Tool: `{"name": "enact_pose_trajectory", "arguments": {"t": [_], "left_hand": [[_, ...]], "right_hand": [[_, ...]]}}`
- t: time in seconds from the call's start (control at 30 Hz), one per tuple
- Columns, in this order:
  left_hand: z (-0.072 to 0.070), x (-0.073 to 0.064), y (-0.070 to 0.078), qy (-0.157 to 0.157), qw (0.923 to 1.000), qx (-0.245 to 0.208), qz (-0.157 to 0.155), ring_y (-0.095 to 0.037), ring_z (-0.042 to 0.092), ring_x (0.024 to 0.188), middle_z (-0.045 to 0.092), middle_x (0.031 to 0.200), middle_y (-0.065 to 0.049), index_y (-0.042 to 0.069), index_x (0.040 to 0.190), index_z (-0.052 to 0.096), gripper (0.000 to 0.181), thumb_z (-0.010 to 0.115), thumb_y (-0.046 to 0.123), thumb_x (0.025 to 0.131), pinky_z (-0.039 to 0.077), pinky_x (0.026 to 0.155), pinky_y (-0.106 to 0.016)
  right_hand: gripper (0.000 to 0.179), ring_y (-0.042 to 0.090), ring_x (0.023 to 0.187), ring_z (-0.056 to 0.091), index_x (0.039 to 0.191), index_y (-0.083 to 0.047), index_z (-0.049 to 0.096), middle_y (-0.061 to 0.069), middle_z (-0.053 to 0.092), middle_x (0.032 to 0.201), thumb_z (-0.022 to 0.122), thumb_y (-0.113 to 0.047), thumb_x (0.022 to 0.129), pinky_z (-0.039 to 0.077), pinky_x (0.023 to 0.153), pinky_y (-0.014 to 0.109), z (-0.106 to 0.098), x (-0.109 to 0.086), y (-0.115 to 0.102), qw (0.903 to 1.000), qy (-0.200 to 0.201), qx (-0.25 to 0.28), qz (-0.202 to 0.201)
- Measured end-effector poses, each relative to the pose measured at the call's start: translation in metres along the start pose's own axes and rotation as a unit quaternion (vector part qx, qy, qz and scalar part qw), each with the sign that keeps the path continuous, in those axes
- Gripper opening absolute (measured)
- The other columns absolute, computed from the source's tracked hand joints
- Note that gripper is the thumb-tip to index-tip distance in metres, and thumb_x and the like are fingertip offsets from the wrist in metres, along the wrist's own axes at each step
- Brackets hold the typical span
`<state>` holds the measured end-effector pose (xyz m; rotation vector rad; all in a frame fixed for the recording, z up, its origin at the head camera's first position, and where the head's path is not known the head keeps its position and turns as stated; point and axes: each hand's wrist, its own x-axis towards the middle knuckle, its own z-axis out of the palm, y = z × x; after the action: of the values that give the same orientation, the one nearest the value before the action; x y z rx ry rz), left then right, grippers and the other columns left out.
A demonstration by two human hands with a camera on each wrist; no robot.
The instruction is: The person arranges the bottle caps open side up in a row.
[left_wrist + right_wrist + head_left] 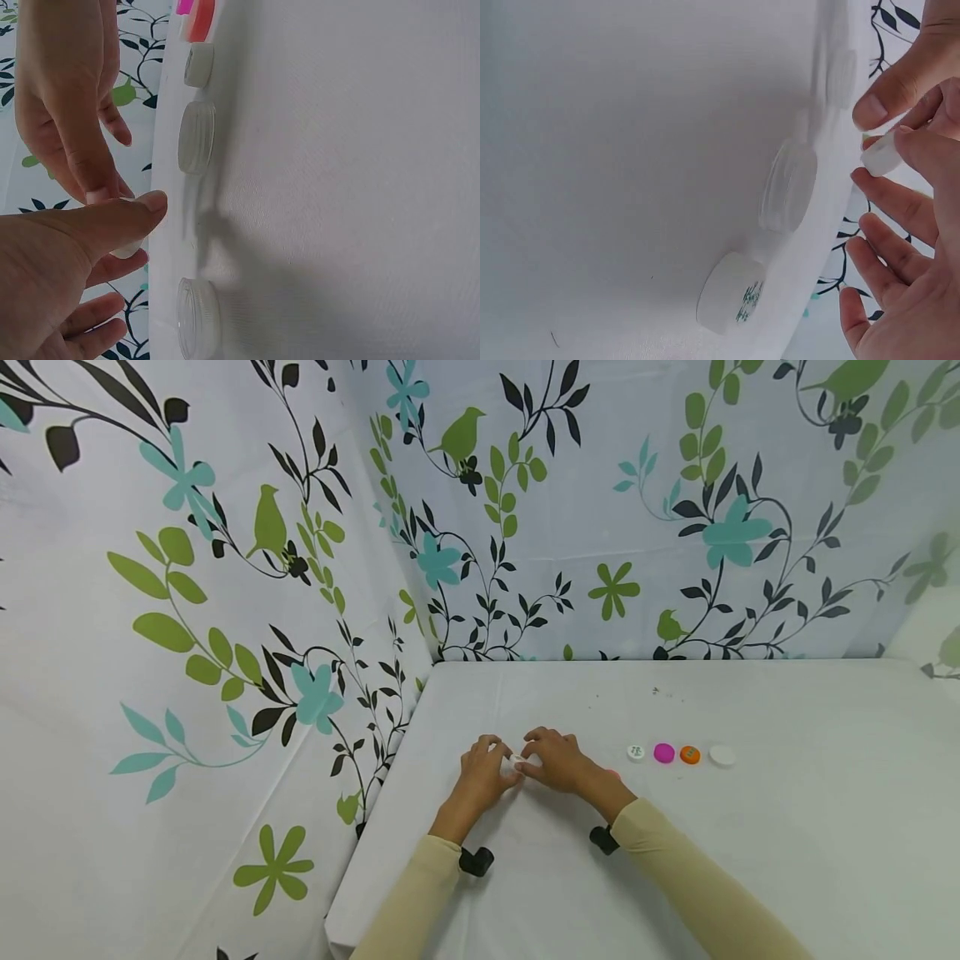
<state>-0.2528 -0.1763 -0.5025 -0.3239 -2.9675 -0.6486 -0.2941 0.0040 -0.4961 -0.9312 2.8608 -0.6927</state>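
A small white bottle cap (516,761) is held between the two hands over the table. My left hand (478,778) pinches it from the left, its thumb covering much of the cap (127,249) in the left wrist view. From the other side, my right hand (558,762) grips the cap (882,155) between thumb and forefinger, the other fingers spread apart. Below the hands, a clear round lid (196,139) and a second clear lid (199,319) stand on the white cloth.
To the right lie a printed white cap (635,752), a magenta cap (663,752), an orange cap (690,755) and a white disc-shaped lid (723,755). A coral cap (200,19) is mostly behind the right wrist in the head view. Patterned cloth (525,527) hangs behind the table.
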Motion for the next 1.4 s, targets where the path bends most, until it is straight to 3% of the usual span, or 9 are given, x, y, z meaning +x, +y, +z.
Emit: {"name": "enact_pose_trajectory", "arguments": {"t": [0.3, 0.57, 0.7, 1.0, 1.4], "left_hand": [[0.004, -0.002, 0.003, 0.024, 0.9996, -0.013, -0.009, -0.038, 0.054, 0.131, 0.052, 0.142, -0.017, 0.008, 0.111, 0.068, 0.032, 0.084, 0.029, 0.093, 0.039, 0.11, -0.057], [0.003, -0.003, 0.004, 0.027, 0.9995, 0.014, 0.0, -0.038, 0.053, 0.131, 0.051, 0.143, -0.016, 0.007, 0.112, 0.069, 0.03, 0.083, 0.026, 0.093, 0.039, 0.11, -0.056], [0.001, -0.003, 0.003, 0.036, 0.9992, 0.012, 0.005, -0.037, 0.053, 0.131, 0.051, 0.142, -0.016, 0.006, 0.114, 0.069, 0.033, 0.084, 0.026, 0.092, 0.038, 0.11, -0.056], [0.006, -0.006, 0.0, 0.014, 0.9998, 0.013, 0.01, -0.037, 0.054, 0.132, 0.053, 0.144, -0.017, 0.005, 0.118, 0.072, 0.032, 0.082, 0.023, 0.094, 0.036, 0.112, -0.055], [0.012, -0.005, -0.002, 0.001, 0.9997, 0.02, 0.013, -0.036, 0.053, 0.133, 0.053, 0.144, -0.016, 0.006, 0.116, 0.074, 0.029, 0.08, 0.028, 0.097, 0.035, 0.113, -0.055]], "right_hand": [[0.031, 0.035, 0.138, 0.055, 0.107, -0.009, 0.084, 0.013, 0.064, 0.143, 0.067, -0.035, 0.104, 0.043, 0.103, 0.066, 0.002, -0.001, -0.006, 0.9991, -0.009, 0.038, 0.015], [0.032, 0.034, 0.139, 0.054, 0.13, -0.012, 0.073, 0.014, 0.06, 0.145, 0.067, -0.03, 0.105, 0.043, 0.101, 0.063, 0.001, -0.001, -0.005, 0.999, -0.005, 0.043, 0.006], [0.029, 0.035, 0.14, 0.053, 0.132, -0.014, 0.072, 0.015, 0.059, 0.147, 0.066, -0.023, 0.105, 0.042, 0.102, 0.064, 0.0, -0.001, -0.004, 0.9991, -0.009, 0.042, 0.0], [0.035, 0.037, 0.139, 0.054, 0.133, -0.015, 0.072, 0.014, 0.059, 0.148, 0.075, -0.025, 0.1, 0.044, 0.101, 0.064, 0.007, -0.004, 0.002, 0.9994, -0.03, 0.016, -0.002], [0.027, 0.038, 0.135, 0.056, 0.125, -0.016, 0.076, 0.015, 0.061, 0.144, 0.076, -0.022, 0.099, 0.044, 0.101, 0.066, 0.016, -0.006, 0.005, 0.9998, -0.016, 0.012, 0.001]]}}
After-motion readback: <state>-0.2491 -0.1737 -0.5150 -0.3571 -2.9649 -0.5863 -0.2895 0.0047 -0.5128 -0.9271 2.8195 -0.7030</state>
